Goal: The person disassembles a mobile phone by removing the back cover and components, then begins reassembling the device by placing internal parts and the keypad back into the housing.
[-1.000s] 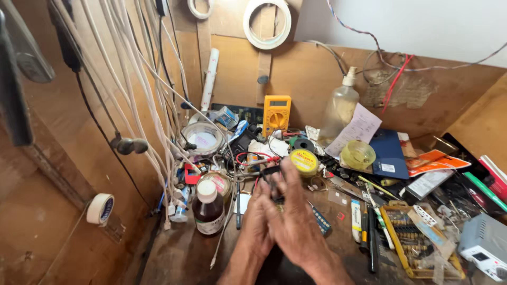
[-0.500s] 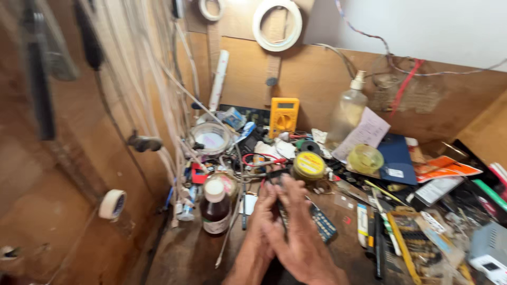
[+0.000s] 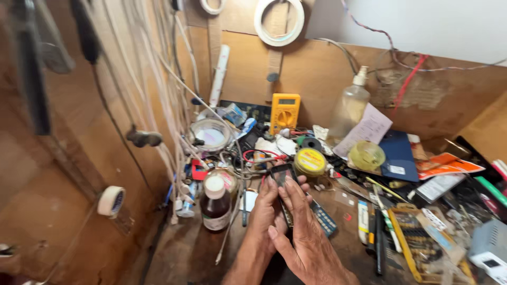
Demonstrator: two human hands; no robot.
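Both my hands meet low in the middle of the head view over a cluttered wooden bench. My left hand (image 3: pixel 262 227) cups a small dark phone (image 3: pixel 283 173) from below and from the left. My right hand (image 3: pixel 306 240) lies over the phone's lower part, its fingers pressing on the front. Only the phone's top end shows above my fingers. A round yellow tin (image 3: pixel 310 161) sits just beyond the phone, and a brown bottle with a white cap (image 3: pixel 215 203) stands to the left of my hands.
A yellow multimeter (image 3: pixel 285 111) leans on the back board beside a clear pump bottle (image 3: pixel 350 107). White cables (image 3: pixel 174 105) hang on the left wall with a tape roll (image 3: pixel 111 201). Tools, a blue notebook (image 3: pixel 398 154) and a drill-bit case (image 3: pixel 422 240) crowd the right.
The view has shifted slightly to the left and closer. My hands stay together on the phone, with my right fingers sliding a little over its front.
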